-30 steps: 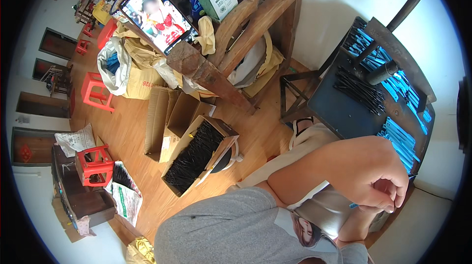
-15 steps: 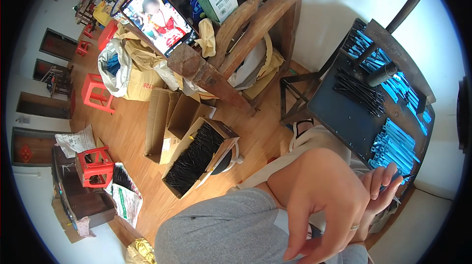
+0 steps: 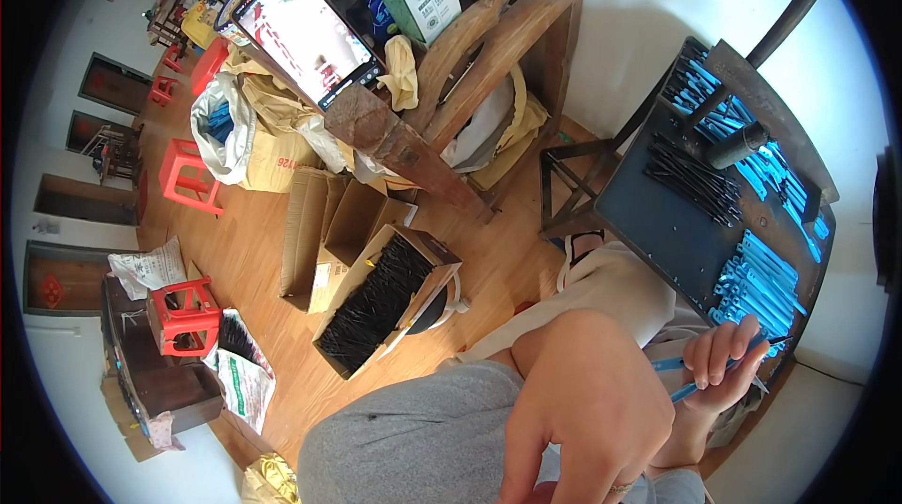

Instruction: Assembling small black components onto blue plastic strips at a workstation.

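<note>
The right hand [image 3: 719,368] has its fingers curled around 2 blue strips [image 3: 684,393], gripped above the near edge of the bench [image 3: 648,213]; a thin dark tip sticks out to its right. The left hand [image 3: 587,410], just left and nearer, hangs with fingers loosely bent downward; its fingertips are cut off, so I cannot tell whether it has hold of anything.

The 2 strips are in the hand, not laid down. On the bench's near right lies a stacked blue pile [image 3: 756,288]; farther off, loose black rods [image 3: 693,180] and more blue pieces [image 3: 766,166] lie around a metal fixture [image 3: 738,145]. Many pieces thus remain in both colours, though which are finished cannot be told.

Left of the bench, on the floor, a long carton [image 3: 440,258] is well filled with thin black pieces [image 3: 381,302]. A taller open carton [image 3: 355,217] stands beside it. Farther left, a white sack [image 3: 209,152] gapes over blue pieces [image 3: 219,119]; nearer, another sack [image 3: 246,368] shows a dark bundle [image 3: 233,335] at its mouth
</note>
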A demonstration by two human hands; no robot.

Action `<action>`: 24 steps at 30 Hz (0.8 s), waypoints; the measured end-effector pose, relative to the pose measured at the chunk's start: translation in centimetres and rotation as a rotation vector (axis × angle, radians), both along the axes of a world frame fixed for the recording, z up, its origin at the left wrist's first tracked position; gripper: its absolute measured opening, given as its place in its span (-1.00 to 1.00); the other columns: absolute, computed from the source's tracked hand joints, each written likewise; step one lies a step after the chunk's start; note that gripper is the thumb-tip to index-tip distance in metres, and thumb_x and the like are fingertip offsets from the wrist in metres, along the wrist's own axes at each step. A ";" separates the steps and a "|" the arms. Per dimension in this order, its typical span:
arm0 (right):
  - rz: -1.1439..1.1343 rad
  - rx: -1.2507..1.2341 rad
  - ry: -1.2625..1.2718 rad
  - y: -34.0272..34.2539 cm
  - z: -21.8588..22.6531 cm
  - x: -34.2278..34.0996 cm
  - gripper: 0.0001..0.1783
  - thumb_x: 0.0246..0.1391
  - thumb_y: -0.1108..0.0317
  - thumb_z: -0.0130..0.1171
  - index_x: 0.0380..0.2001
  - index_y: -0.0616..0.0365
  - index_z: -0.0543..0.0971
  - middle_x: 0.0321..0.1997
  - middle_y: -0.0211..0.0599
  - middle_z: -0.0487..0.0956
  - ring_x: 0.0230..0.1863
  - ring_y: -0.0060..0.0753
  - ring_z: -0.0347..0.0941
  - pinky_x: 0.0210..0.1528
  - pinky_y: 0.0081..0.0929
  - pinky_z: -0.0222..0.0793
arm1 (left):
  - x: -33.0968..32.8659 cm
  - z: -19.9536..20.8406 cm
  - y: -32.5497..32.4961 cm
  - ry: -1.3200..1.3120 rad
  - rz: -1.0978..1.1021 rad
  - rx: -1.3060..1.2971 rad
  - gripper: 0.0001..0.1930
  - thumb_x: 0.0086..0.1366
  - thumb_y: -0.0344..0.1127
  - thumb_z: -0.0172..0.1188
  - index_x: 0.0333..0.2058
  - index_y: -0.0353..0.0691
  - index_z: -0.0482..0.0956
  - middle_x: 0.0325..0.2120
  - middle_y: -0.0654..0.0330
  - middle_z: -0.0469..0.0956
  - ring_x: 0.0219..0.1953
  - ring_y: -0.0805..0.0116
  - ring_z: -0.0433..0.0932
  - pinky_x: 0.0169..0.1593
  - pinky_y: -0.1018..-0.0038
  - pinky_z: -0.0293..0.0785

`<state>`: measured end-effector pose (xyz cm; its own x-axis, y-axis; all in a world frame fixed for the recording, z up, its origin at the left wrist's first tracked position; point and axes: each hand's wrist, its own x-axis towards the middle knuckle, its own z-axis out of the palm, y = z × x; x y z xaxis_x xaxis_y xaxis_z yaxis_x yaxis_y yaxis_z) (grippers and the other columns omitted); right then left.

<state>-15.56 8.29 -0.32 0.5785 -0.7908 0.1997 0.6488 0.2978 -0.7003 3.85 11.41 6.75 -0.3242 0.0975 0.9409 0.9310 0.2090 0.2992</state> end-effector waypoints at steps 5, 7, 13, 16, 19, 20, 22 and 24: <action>0.012 0.001 0.013 0.1 -0.1 0.0 -0.61 0.34 0.00 -0.16 -0.42 0.07 0.27 -0.73 -0.46 0.29 -0.81 -0.61 0.13 -0.73 -0.66 0.01 | -0.2 0.2 0.0 -0.036 0.014 -0.035 -0.78 0.29 -0.19 0.19 -0.30 -0.24 0.62 -0.52 0.10 0.59 -0.58 0.17 0.56 -0.55 0.40 0.42; 0.010 -0.003 0.021 0.1 -0.1 0.0 -0.61 0.34 0.00 -0.16 -0.41 0.07 0.27 -0.73 -0.46 0.29 -0.81 -0.61 0.12 -0.73 -0.65 0.01 | -0.4 0.4 0.0 -0.046 0.034 -0.033 -0.78 0.29 -0.19 0.18 -0.32 -0.24 0.62 -0.53 0.11 0.59 -0.57 0.16 0.56 -0.54 0.38 0.43; 0.013 -0.003 0.044 0.2 -0.1 0.2 -0.61 0.34 -0.01 -0.16 -0.41 0.06 0.27 -0.74 -0.47 0.28 -0.81 -0.62 0.11 -0.72 -0.66 0.00 | -2.1 1.1 -0.6 -0.071 0.004 -0.027 -0.81 0.28 -0.26 0.17 -0.35 -0.28 0.59 -0.54 0.06 0.57 -0.55 0.14 0.55 -0.49 0.34 0.42; 0.017 -0.013 0.052 0.2 -0.1 0.2 -0.60 0.34 -0.02 -0.16 -0.42 0.06 0.27 -0.74 -0.48 0.27 -0.82 -0.63 0.11 -0.72 -0.66 -0.01 | -3.0 1.4 -0.7 -0.079 0.002 0.014 -0.82 0.28 -0.28 0.17 -0.35 -0.29 0.59 -0.55 0.05 0.56 -0.54 0.13 0.54 -0.47 0.32 0.41; 0.005 -0.023 0.048 0.3 0.0 0.3 -0.60 0.34 -0.03 -0.16 -0.42 0.06 0.27 -0.75 -0.49 0.26 -0.82 -0.64 0.10 -0.72 -0.65 -0.01 | -3.8 1.7 -0.7 -0.074 0.011 0.058 -0.84 0.27 -0.30 0.16 -0.36 -0.30 0.58 -0.55 0.04 0.55 -0.54 0.12 0.54 -0.45 0.31 0.41; -0.005 -0.024 0.062 0.4 0.0 0.3 -0.60 0.34 -0.03 -0.16 -0.42 0.05 0.27 -0.75 -0.50 0.25 -0.82 -0.64 0.09 -0.72 -0.65 -0.01 | -4.1 1.8 -0.6 -0.076 0.016 0.077 -0.84 0.27 -0.31 0.16 -0.36 -0.30 0.57 -0.55 0.04 0.55 -0.53 0.12 0.54 -0.45 0.30 0.40; -0.016 -0.028 0.073 0.5 0.0 0.3 -0.60 0.34 -0.03 -0.16 -0.42 0.05 0.27 -0.75 -0.51 0.25 -0.82 -0.65 0.08 -0.72 -0.66 -0.02 | -4.4 1.9 -0.6 -0.071 0.025 0.121 -0.85 0.26 -0.32 0.16 -0.36 -0.30 0.57 -0.56 0.03 0.54 -0.53 0.11 0.53 -0.44 0.29 0.40; -0.028 0.000 0.045 0.6 0.1 0.3 -0.61 0.35 -0.02 -0.17 -0.41 0.05 0.27 -0.75 -0.52 0.24 -0.82 -0.66 0.07 -0.72 -0.65 -0.02 | -4.3 1.9 -0.2 -0.056 0.037 0.168 -0.85 0.26 -0.33 0.16 -0.36 -0.31 0.56 -0.56 0.03 0.54 -0.52 0.11 0.53 -0.43 0.28 0.40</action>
